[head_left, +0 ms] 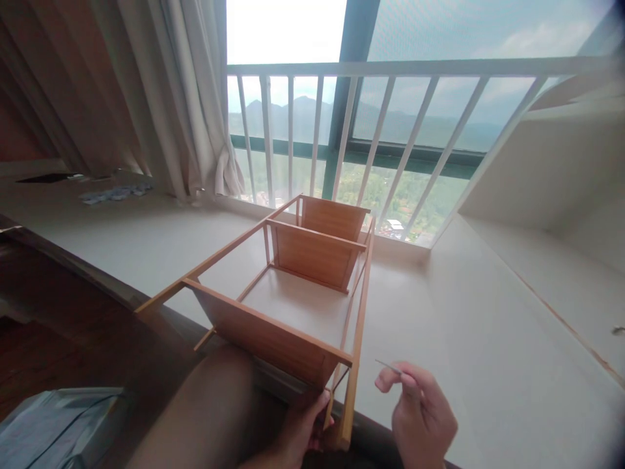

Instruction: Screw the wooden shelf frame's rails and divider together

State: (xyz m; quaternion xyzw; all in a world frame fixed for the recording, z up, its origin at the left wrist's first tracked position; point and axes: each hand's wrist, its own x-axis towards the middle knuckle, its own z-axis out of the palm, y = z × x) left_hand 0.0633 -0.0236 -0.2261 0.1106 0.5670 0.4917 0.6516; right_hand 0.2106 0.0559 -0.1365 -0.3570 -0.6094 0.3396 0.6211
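A wooden shelf rack (312, 260) with several boards lies on the white window ledge, its near end reaching over the ledge's edge. My left hand (308, 417) is at the near right corner, under the closest board (273, 339), its fingers closed around a leg of the frame; some fingers are hidden behind the wood. To the right of that corner, my right hand (424, 410) pinches a thin metal rod (388, 367) between thumb and forefinger. The rod points up and left, apart from the rack. Its exact kind is too small to make out.
My bent knee (205, 404) is close to the rack's near end. A white railing (420, 68) runs along the window behind. Grey curtains (170, 98) hang at left, near small packets (114, 193) on the ledge (146, 228). A light-coloured box (63, 423) stands at lower left.
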